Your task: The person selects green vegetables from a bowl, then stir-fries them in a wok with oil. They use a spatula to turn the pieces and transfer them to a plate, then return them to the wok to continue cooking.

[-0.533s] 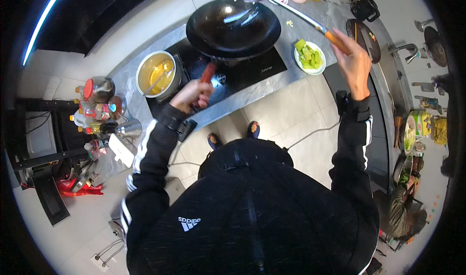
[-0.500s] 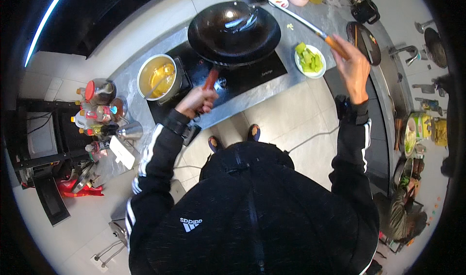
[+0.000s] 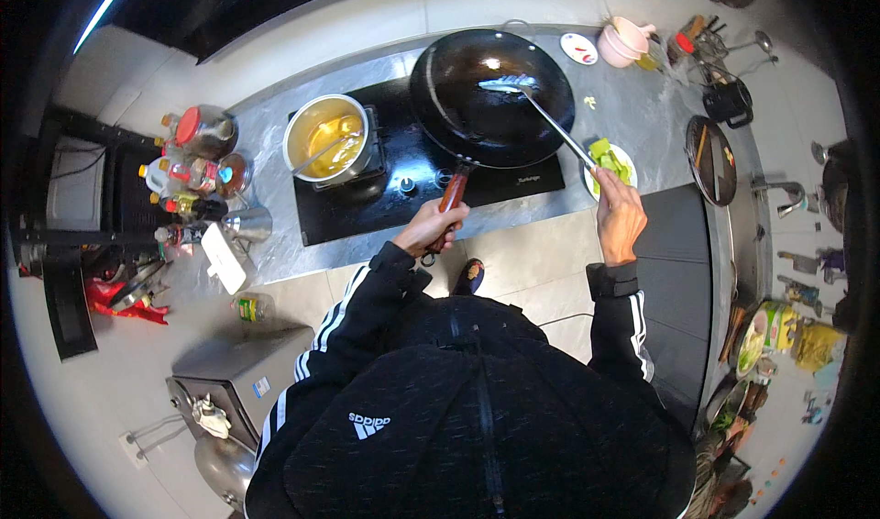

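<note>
My left hand point(image 3: 435, 226) is closed around the reddish-brown wooden handle point(image 3: 455, 190) of a black wok point(image 3: 449, 106), on the right part of the cooktop. Between the fingers of my right hand point(image 3: 621, 218) is the long handle of a spatula point(image 3: 560, 130). Its metal shaft slants left and away from me, and its head is down inside the wok, hard to tell apart from the dark surface. Bluish-white glare lies on the wok's glossy inside. Just beyond my right hand, a white plate point(image 3: 631, 160) of green vegetable chunks point(image 3: 606, 155) is partly covered by my fingers.
A pot point(image 3: 290, 143) of yellow liquid with a utensil in it stands left of the wok on the black cooktop point(image 3: 321, 215). Bottles and jars point(image 3: 203, 132) crowd the counter's left end. Pink bowls point(image 3: 623, 44) and a small plate point(image 3: 578, 49) sit at the back right.
The spatula's head has come from beyond the wok's far rim down into the wok. My right hand has moved left, near the vegetable plate. My left hand keeps the wok handle. The view has shifted.
</note>
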`<state>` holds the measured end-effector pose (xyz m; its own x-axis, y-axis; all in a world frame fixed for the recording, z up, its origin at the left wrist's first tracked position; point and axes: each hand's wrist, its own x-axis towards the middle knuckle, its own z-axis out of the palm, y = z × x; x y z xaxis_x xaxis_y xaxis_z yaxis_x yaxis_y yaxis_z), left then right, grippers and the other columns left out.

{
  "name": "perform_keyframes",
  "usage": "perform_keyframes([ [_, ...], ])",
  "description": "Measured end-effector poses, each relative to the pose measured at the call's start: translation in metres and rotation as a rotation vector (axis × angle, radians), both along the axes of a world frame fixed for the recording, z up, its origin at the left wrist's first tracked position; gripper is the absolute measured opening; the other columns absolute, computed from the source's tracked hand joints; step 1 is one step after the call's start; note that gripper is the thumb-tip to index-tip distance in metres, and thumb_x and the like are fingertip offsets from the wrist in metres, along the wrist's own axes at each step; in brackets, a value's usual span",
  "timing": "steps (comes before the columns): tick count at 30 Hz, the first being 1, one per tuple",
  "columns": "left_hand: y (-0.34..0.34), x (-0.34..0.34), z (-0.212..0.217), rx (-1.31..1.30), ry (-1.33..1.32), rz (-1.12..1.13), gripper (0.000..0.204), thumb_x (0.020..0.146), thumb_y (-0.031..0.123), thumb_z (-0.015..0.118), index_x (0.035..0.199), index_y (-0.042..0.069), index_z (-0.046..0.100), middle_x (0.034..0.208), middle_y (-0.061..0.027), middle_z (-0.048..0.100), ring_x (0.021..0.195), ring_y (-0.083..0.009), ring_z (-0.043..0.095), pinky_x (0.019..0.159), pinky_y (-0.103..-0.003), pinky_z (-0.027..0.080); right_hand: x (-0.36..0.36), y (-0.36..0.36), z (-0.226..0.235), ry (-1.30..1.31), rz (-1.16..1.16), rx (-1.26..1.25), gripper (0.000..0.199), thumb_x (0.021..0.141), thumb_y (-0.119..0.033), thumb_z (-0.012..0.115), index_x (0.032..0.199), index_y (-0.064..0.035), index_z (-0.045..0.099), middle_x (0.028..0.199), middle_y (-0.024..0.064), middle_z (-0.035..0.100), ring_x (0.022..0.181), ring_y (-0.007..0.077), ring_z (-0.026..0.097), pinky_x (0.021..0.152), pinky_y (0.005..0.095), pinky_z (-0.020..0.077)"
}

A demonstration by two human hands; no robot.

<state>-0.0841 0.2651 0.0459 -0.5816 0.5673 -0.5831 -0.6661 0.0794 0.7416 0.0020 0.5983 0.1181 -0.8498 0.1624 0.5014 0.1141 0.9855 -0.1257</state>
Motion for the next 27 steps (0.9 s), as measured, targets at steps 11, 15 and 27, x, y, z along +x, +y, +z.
perform_keyframes([
  [11,-0.137,-0.018,-0.031,-0.257,0.178,0.495,0.019,0.098,0.020,0.060,0.102,0.002,0.066,0.093,-0.0112,0.073,0.082,-0.0183,0.070,0.073,-0.031,0.058,-0.011,-0.068,-0.036,-0.144,-0.021,0.093,0.048,0.084,0.005,0.056,0.124,-0.0176,0.068,0.126,0.0084,0.067,0.100,0.0325,0.062,0.088,0.0401,0.0524],
  [15,-0.271,-0.088,-0.032,-0.918,0.945,0.759,0.025,0.091,0.025,0.067,0.095,0.000,0.066,0.081,-0.0124,0.070,0.076,-0.0260,0.070,0.072,-0.037,0.054,-0.008,-0.085,-0.035,-0.277,-0.007,0.012,0.049,0.086,0.005,0.057,0.129,-0.0161,0.065,0.136,0.0145,0.057,0.108,0.0355,0.060,0.096,0.0430,0.0495],
  [27,-0.299,-0.204,-0.057,-0.557,0.469,0.014,0.028,0.095,0.021,0.057,0.095,-0.005,0.066,0.072,-0.0120,0.071,0.057,-0.0166,0.069,0.052,-0.029,0.058,-0.011,-0.101,-0.027,-0.390,-0.108,-0.097,0.056,0.083,0.006,0.062,0.132,-0.0184,0.063,0.131,0.0221,0.058,0.119,0.0390,0.058,0.101,0.0439,0.0472],
])
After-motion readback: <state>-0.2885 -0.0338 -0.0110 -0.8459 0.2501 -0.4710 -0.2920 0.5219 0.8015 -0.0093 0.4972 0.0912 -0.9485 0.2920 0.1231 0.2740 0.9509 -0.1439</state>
